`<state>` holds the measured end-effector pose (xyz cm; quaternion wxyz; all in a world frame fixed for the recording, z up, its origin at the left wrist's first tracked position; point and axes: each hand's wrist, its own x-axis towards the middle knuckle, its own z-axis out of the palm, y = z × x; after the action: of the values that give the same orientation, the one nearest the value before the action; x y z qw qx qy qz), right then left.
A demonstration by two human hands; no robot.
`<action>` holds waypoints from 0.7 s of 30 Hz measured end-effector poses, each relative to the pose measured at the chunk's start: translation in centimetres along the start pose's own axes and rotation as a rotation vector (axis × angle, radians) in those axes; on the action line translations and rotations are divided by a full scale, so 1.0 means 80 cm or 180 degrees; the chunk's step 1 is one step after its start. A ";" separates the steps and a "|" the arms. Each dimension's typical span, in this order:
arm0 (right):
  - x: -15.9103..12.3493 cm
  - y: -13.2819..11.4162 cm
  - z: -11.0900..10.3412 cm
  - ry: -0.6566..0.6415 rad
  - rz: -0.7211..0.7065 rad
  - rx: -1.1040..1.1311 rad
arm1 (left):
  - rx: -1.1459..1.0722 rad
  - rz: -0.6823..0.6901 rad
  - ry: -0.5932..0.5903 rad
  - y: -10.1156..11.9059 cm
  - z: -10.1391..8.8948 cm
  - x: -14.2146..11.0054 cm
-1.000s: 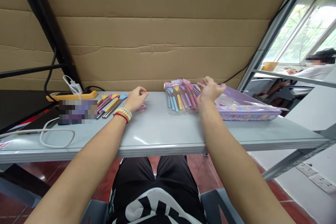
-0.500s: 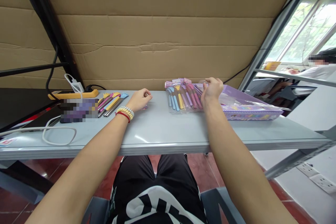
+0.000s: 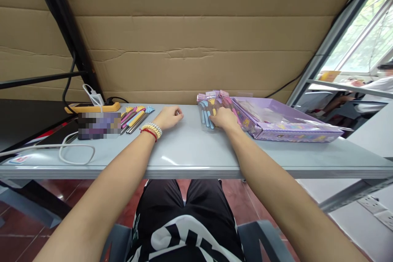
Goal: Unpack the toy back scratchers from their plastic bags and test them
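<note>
My left hand [image 3: 170,117] rests on the table with its fingers curled in; whatever may be in them is hidden. Left of it lie several back scratchers [image 3: 135,119], with coloured claw-shaped heads and metal shafts. Over on the right, my right hand [image 3: 225,118] is pressed down, fingers together, on a row of back scratchers in clear plastic packets [image 3: 204,114]. Their handles are blue, yellow and pink, and the hand covers some of them. A purple display box [image 3: 299,134] with clear plastic in it stands just right of that hand.
At the left are a phone [image 3: 100,126], a white charging cable [image 3: 76,163], a yellow power strip [image 3: 110,107] and a white plug [image 3: 96,99]. A cardboard panel [image 3: 196,57] closes off the back. Metal posts stand at both sides. Another person sits far right.
My right hand has come down and left from the box's near corner onto the packets. My left hand stays nearly in place. The view has shifted slightly to the left.
</note>
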<state>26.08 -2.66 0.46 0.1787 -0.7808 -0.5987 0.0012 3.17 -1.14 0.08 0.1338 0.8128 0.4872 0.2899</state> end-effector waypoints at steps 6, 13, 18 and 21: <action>0.004 0.001 0.000 -0.0185 0.0189 -0.0049 | 0.0284 0.0124 -0.0103 -0.008 0.003 0.004; 0.005 -0.002 0.001 -0.0027 0.0126 -0.0170 | 0.0256 0.0176 -0.0072 -0.010 0.005 0.003; 0.004 -0.003 0.002 0.0014 0.0102 -0.0197 | 0.0204 0.0141 -0.0074 -0.007 0.005 0.002; 0.004 -0.004 0.003 0.0046 0.0171 -0.0121 | 0.0286 0.0144 -0.0104 -0.006 0.005 0.001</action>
<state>25.86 -2.23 0.42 0.1680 -0.7999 -0.5760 -0.0109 3.08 -0.83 -0.43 0.0985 0.8334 0.4790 0.2574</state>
